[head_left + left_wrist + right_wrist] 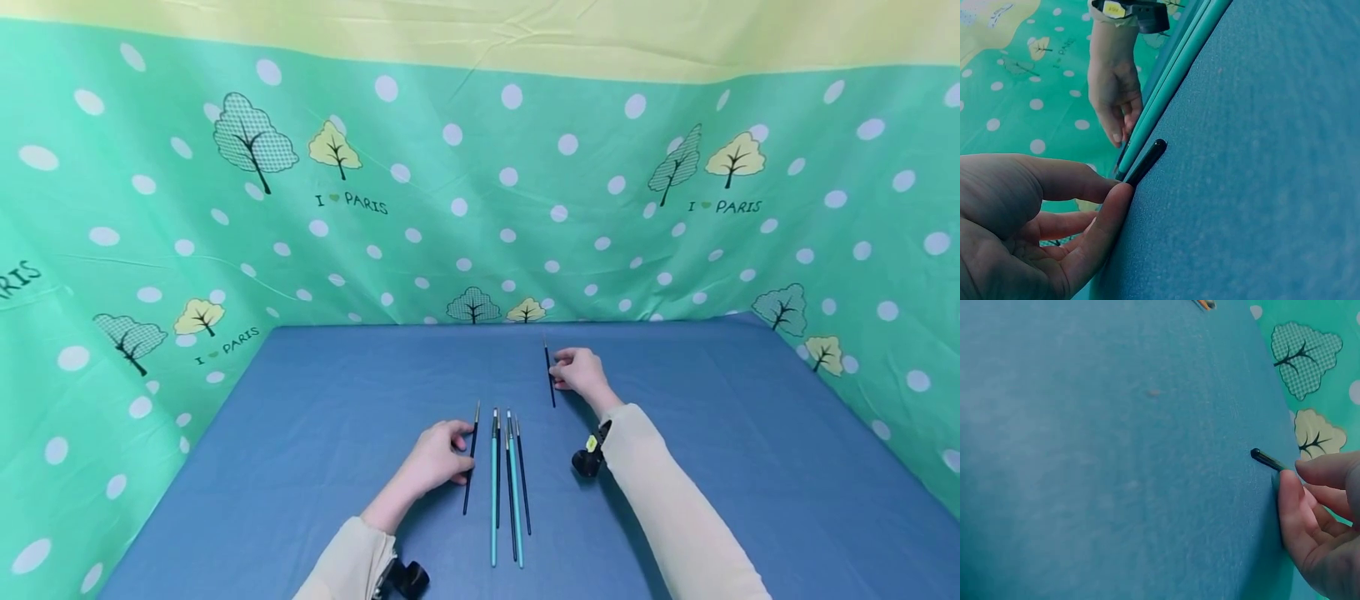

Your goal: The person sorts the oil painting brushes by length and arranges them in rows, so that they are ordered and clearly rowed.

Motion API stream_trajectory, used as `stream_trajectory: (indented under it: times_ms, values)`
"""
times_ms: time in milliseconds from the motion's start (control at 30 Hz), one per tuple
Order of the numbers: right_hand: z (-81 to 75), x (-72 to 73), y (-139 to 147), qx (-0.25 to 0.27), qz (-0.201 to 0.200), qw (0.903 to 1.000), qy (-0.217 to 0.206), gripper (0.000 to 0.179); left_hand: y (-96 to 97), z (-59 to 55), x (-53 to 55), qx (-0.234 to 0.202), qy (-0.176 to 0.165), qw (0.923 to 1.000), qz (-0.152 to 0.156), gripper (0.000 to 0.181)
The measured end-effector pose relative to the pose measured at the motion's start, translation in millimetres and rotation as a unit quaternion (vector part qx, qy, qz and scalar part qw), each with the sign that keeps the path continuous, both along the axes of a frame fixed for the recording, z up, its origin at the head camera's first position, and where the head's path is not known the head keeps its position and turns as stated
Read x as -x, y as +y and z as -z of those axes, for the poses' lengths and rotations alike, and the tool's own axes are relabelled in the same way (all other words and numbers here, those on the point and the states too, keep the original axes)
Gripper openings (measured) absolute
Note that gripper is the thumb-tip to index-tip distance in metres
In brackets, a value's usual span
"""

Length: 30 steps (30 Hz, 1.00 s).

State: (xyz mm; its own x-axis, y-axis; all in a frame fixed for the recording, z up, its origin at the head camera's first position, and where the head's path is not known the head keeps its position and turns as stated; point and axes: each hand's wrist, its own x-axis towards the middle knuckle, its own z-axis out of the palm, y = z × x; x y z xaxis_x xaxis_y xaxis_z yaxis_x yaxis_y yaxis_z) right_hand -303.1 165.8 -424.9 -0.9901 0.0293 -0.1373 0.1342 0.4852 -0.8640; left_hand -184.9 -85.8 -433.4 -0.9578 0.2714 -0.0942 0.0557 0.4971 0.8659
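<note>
Seen in the middle of the head view: a blue tabletop (300, 467) with thin paintbrushes laid lengthwise.

Left hand (433, 458), lower centre of the frame, pinching a dark brush (470, 459) between thumb and fingers, with the brush apparently lying on the cloth. In the left wrist view, the rounded handle end (1149, 159) just past the thumb tip, touching the cloth.

Right of that brush, a close row of four more brushes (508, 483), two teal and two dark, lying untouched and parallel.

Right hand (581, 373), further up and right of centre, fingers curled round a second dark brush (550, 375) at its middle. In the right wrist view, only the blunt end (1265, 459) visible beyond the fingers, low over the cloth; contact with the cloth not clear.

Both hands well apart, each closed on its own brush, with the row between them and nearer the left one.

Judged from the look: very light, stiff and slim, with a smooth handle, probably a little slippery, easy to roll. Bristle tips likely delicate; best taken at the handle middle, away from the hair.

Behind the tabletop, a green dotted cloth (525, 208) with trees.
</note>
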Motion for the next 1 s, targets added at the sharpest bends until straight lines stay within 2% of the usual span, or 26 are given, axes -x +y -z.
stream_trajectory:
  times_ms: [333, 667, 1000]
  values:
    - [-9.1, -24.3, 3.4, -0.021, 0.004, 0.9998, -0.003, 0.043, 1.5, 2.7, 1.4, -0.007, -0.005, 1.0, 0.0, 0.051]
    - [-16.3, -54.2, -2.0, -0.049, -0.019, 0.9986, 0.01, 0.036, -0.2, 1.0, -0.3, 0.006, -0.001, 1.0, -0.001, 0.05]
    - [-13.1, -83.1, -14.8, -0.065, -0.051, 0.9962, 0.026, 0.031, 1.1, -0.8, -0.7, 0.013, 0.001, 0.9999, -0.001, 0.05]
